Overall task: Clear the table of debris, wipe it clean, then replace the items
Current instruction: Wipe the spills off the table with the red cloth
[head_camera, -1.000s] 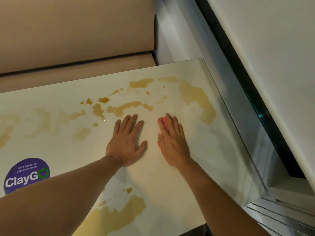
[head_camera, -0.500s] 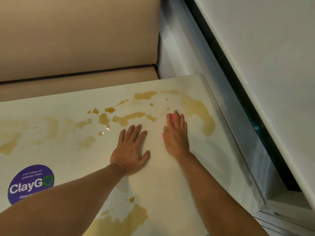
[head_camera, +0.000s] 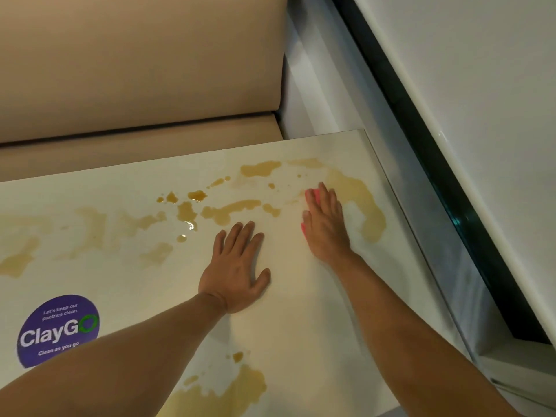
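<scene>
A white table (head_camera: pixel 316 326) carries brown spill stains (head_camera: pixel 231 209) across its far half and another brown patch (head_camera: pixel 234 392) at the near edge. My right hand (head_camera: pixel 326 227) presses flat on a pink cloth (head_camera: pixel 311 194) near the curved stain (head_camera: pixel 370 212) at the far right; only slivers of pink show past the fingers. Flat on the bare middle of the table lies my left hand (head_camera: pixel 237 266), fingers straight, holding nothing.
A round purple ClayGo sticker (head_camera: pixel 57 331) sits on the table at the near left. A beige padded bench (head_camera: pixel 135 85) runs behind the table. A white wall ledge with a dark strip (head_camera: pixel 436 176) borders the table's right edge.
My right hand has slid the pink cloth away from me toward the far right stain. My left hand has stayed in place on the table.
</scene>
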The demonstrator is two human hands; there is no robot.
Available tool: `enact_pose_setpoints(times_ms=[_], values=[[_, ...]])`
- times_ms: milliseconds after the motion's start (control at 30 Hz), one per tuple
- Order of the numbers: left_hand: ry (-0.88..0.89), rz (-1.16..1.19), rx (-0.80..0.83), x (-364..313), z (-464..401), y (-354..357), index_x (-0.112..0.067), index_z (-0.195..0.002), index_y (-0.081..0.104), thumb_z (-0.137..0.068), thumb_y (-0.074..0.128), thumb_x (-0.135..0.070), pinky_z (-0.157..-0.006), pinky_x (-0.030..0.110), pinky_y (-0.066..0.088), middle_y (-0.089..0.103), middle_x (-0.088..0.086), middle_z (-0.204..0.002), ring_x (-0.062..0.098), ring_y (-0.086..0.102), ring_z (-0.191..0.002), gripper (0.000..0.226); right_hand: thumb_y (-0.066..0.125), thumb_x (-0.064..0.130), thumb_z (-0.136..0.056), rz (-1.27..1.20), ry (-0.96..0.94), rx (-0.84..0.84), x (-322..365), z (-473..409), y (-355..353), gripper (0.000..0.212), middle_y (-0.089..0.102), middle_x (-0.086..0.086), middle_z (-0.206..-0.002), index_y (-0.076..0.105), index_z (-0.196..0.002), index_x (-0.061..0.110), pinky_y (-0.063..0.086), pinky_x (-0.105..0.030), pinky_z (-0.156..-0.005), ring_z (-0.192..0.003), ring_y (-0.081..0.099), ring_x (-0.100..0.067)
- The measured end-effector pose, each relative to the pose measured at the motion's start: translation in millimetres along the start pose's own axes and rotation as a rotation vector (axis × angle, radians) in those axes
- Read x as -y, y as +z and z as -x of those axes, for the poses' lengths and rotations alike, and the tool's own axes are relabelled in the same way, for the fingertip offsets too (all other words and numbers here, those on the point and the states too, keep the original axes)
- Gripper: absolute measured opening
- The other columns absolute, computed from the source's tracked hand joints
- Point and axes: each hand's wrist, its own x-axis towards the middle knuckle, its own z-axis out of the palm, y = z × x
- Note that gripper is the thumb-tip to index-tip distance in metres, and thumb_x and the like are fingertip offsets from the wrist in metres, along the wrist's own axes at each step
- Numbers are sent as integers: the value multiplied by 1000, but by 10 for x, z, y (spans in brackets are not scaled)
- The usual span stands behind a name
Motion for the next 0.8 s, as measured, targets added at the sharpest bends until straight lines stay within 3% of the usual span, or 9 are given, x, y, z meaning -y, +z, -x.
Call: enact_pose_setpoints(times_ms=[167, 267, 400, 500, 600, 800], values=[[2, -7, -4, 4, 3, 5, -19, -159, 28, -94, 39, -61, -126, 50, -1, 10, 6, -170, 27, 1, -157, 78, 30, 32, -108, -61, -116, 13, 393, 140, 124, 60, 0, -13, -171, 15, -163, 13, 9, -50, -127, -157, -5, -36], [-1, -19, 17, 15, 0, 5, -20, -160, 24, -95, 35, -62, -126, 50, -2, 7, 5, -170, 26, -3, -157, 78, 27, 35, -103, -35, -192, 26, 239, 693, 174, 62, 8, -12, -170, 21, -162, 15, 14, -48, -126, -157, 3, -34], [4, -4, 15, 16, -3, 1, -20, -160, 23, -94, 33, -62, -126, 49, -3, 6, 5, -170, 26, -4, -157, 78, 23, 37, -104, -14, -101, 71, -215, 1012, 79, 61, 3, -7, -171, 18, -163, 21, 13, -47, -127, -158, -1, -29], [-1, -4, 22, 19, -2, 4, -20, -160, 21, -94, 32, -62, -126, 49, -4, 4, 4, -170, 26, -6, -157, 79, 36, 31, -105, 27, -6, 25, -341, 656, 15, 60, 8, -16, -170, 22, -161, 14, 18, -55, -124, -156, 5, -39], [1, -7, 20, 11, 1, -3, -20, -159, 23, -94, 33, -62, -126, 50, -3, 6, 5, -170, 26, -4, -157, 78, 52, 20, -101, 19, 69, -35, -46, 192, 23, 61, 16, -25, -165, 31, -156, 5, 23, -61, -120, -152, 13, -49], [6, 12, 1, 14, 8, 11, -18, -159, 28, -94, 39, -61, -126, 51, 1, 10, 6, -170, 27, 1, -157, 78, 40, 30, -106, -61, -84, -27, 429, 520, 239, 62, 5, -15, -170, 19, -162, 12, 10, -48, -126, -157, 0, -38]])
